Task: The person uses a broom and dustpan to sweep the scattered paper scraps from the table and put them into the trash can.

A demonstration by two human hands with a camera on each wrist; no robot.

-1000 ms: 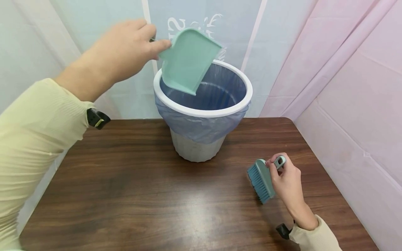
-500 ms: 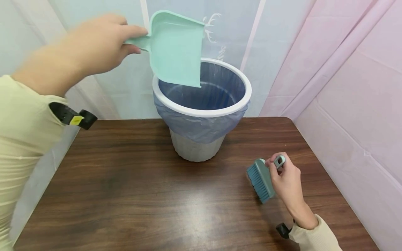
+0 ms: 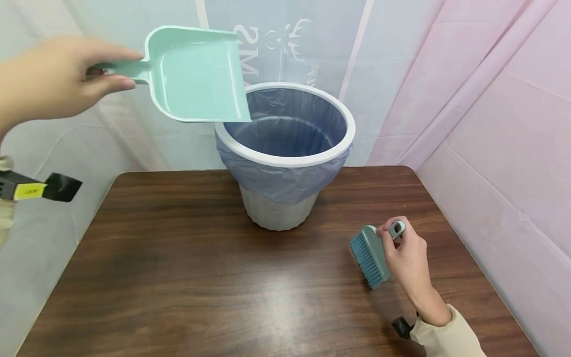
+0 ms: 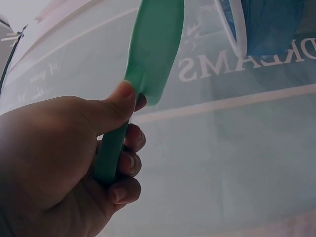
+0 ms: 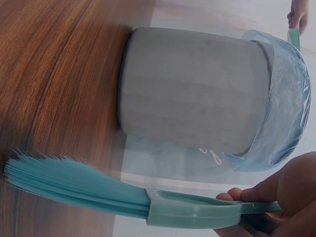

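My left hand grips the handle of a mint-green dustpan, raised at the upper left with its front edge by the left rim of the bin. In the left wrist view the fingers are curled round the dustpan handle. A trash bin lined with a bluish plastic bag stands at the back of the table, its inside dark. At the right, my right hand pinches the handle of a small green brush. Its blue-green bristles touch the tabletop.
The dark wooden table has rounded far corners. Pale printed curtains hang behind it, and a pinkish curtain borders the right side. A white ring holds the bag round the bin's top.
My left hand has drawn the dustpan leftward from over the bin opening and turned it so its inner face shows more. The right hand and brush have stayed in place.
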